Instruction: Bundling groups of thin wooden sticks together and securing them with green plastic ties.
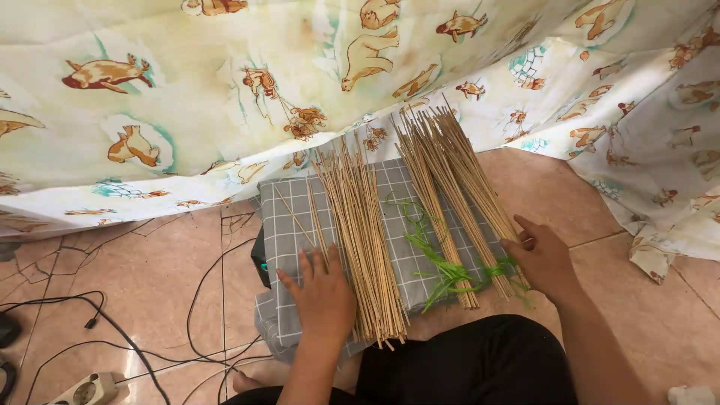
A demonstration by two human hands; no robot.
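My left hand (pixel 322 292) lies flat, fingers spread, on a grey checked cloth (pixel 285 232), touching the left edge of a loose pile of thin bamboo sticks (pixel 364 232). My right hand (pixel 544 259) rests on the near end of a second bundle of bamboo sticks (pixel 450 187), which is tied with a green plastic string (pixel 442 270). A couple of single sticks (pixel 296 217) lie apart on the cloth, left of the pile. The cloth covers a low dark box-like object (pixel 259 259).
A pale sheet printed with animals (pixel 225 97) hangs across the back and right. Black cables (pixel 112 330) run over the pink tiled floor at the left, with a white power strip (pixel 86 390) at the bottom left. My dark-trousered legs (pixel 465 364) are at the bottom.
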